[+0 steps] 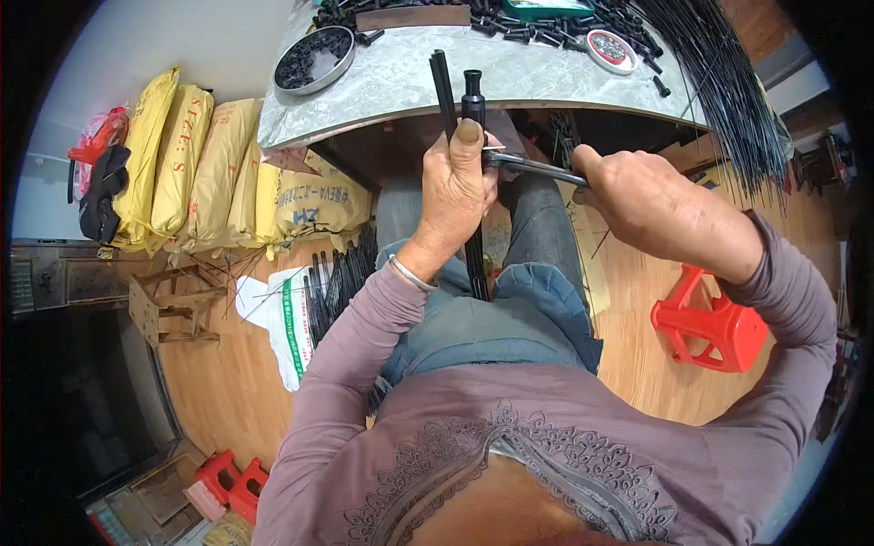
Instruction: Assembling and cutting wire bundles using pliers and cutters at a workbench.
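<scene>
My left hand (453, 182) is closed in front of the table edge, thumb up, around a bundle of thin black rods (442, 86). A black cylindrical piece (472, 91) with a flared top stands upright beside the rods, in the same grip. The rods' lower ends (476, 264) come out below the hand, between my knees. From the right, my right hand (633, 187) is closed around the handles of a long metal tool (544, 169), which looks like pliers. Its working end meets the left fingers just below the black piece; what it bites on is hidden.
On the table (401, 82) are a round dish (314, 90) of small black parts, a small red-rimmed tub (612, 51) and many black pieces. Long black rods (742, 100) hang over its right end. Yellow sacks (187, 155), a wooden stool (173, 300) and a red stool (715, 323) stand around.
</scene>
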{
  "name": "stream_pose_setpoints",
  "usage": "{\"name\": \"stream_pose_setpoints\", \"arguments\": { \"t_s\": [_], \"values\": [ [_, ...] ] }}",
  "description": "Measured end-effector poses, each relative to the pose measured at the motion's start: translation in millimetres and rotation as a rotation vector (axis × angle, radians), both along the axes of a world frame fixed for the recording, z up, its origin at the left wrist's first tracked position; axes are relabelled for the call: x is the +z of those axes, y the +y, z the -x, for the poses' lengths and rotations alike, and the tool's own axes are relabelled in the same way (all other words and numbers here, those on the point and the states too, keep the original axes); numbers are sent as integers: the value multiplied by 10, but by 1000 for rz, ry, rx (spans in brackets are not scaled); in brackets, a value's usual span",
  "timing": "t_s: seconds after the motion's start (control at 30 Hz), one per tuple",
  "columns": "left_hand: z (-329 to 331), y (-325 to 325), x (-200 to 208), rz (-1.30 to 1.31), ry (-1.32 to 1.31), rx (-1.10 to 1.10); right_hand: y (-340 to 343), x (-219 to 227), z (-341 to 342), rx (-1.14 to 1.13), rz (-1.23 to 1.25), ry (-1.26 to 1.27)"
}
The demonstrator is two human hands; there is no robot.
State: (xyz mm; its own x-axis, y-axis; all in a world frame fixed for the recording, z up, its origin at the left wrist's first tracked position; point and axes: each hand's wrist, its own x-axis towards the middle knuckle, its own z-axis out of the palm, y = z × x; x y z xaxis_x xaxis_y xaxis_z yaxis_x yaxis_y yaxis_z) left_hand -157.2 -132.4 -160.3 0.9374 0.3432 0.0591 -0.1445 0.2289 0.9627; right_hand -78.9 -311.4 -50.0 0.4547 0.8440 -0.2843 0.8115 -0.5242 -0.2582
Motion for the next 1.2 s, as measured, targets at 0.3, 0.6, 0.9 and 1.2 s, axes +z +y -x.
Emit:
{"name": "stream_pose_setpoints", "arguments": {
  "t_s": [0.3, 0.6, 0.9, 1.2],
  "values": [
    [6, 90, -45, 69, -71, -54, 34, -828, 31, -455, -583, 432],
    [61, 87, -83, -5, -80, -16, 646, -846, 238, -495, -1002, 890],
    [171, 12, 0, 51, -55, -86, 552, -750, 201, -418, -1006, 1153],
    [68, 67, 43, 30, 16, 43, 453, -786, 104, -429, -802, 267]
  ]
}}
